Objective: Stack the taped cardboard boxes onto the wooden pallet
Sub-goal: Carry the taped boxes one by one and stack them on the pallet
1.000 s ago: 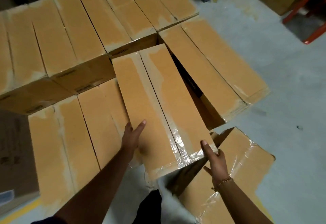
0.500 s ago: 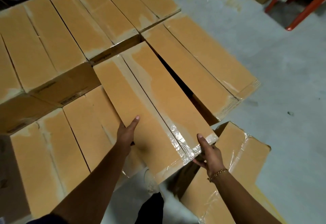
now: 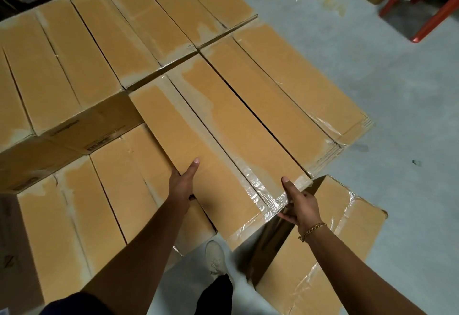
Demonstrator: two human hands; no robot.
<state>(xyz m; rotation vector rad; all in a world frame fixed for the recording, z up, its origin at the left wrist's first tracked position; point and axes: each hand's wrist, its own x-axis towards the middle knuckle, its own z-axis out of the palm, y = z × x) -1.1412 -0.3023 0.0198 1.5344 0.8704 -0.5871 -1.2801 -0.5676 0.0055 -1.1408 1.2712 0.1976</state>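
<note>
Brown cardboard, striped with clear tape, lies all round the hands. The long box (image 3: 218,156) that both hands hold runs away from the fingertips. Its far end meets a row of boxes (image 3: 154,22) and its near end sticks out over the grey floor (image 3: 397,141). Just right of the right thumb a neighbour box (image 3: 293,84) lies parallel, with a thin dark gap between the two. Left of the left fingers sits a lower box (image 3: 116,190), close against the held one, and beyond it rises a taller stack (image 3: 57,74). Under the right wrist another taped box (image 3: 323,260) rests on the floor, turned at an angle to the rest. A pale shoe (image 3: 214,257) shows below the near end. Far beyond the right fingertips stands a red chair (image 3: 427,4).

The left hand (image 3: 182,185) reaches forward on a straight arm, with the thumb flat on the box's top and the other fingers curled down over its left edge. The right hand (image 3: 299,203), with a gold bracelet (image 3: 313,230) at the wrist, clamps the near right corner, thumb on top and fingers wrapped under the taped end.
</note>
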